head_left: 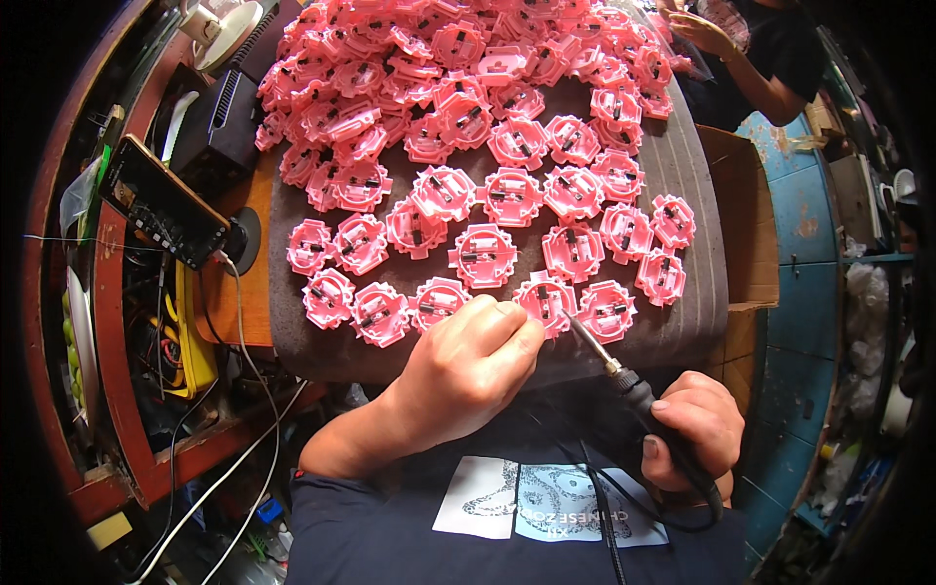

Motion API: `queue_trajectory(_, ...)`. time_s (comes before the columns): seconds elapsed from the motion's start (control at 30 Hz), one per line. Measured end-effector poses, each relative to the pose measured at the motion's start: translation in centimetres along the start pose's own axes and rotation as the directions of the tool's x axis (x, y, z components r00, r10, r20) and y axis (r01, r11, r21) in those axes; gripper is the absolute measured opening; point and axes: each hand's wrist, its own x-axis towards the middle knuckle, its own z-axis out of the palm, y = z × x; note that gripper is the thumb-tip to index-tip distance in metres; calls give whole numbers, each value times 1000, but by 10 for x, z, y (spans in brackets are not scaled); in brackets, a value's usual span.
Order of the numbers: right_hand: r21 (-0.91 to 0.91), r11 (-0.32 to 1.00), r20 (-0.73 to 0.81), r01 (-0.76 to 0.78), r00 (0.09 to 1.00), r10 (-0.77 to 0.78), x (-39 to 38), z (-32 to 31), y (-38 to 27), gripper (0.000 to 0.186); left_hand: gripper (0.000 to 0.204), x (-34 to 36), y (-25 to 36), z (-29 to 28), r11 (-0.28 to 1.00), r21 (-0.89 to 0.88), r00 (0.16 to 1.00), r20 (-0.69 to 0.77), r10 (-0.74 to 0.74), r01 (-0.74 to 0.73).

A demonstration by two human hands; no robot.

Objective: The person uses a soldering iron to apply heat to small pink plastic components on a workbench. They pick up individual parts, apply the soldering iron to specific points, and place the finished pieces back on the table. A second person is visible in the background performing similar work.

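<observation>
Rows of pink plastic housings (485, 253), each with small black and metallic parts inside, lie on the dark mat (694, 292). My left hand (473, 361) is closed in a pinch at the front row, beside one housing (544, 295); what its fingertips hold is hidden. My right hand (697, 434) is wrapped round the black handle of a soldering iron (643, 405). The iron's metal tip points up and left to that housing's right side; whether it touches cannot be told.
A heap of housings (419, 68) covers the back of the mat. A phone on a stand (163, 200), dark boxes (214, 127) and cables stand left. Another person's hands (707, 34) are at the back right. A cardboard box (741, 234) sits beside the mat's right edge.
</observation>
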Motion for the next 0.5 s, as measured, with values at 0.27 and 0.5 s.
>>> queue_trajectory(0.27,18,999,42,38,998,-39,5,4,0,37,36,-5,1,-9,999,3,999,-8,-31,31)
queue_trajectory(0.5,8,998,70,62,996,-63,11,7,0,36,35,-7,0,-7,999,26,999,9,-47,47)
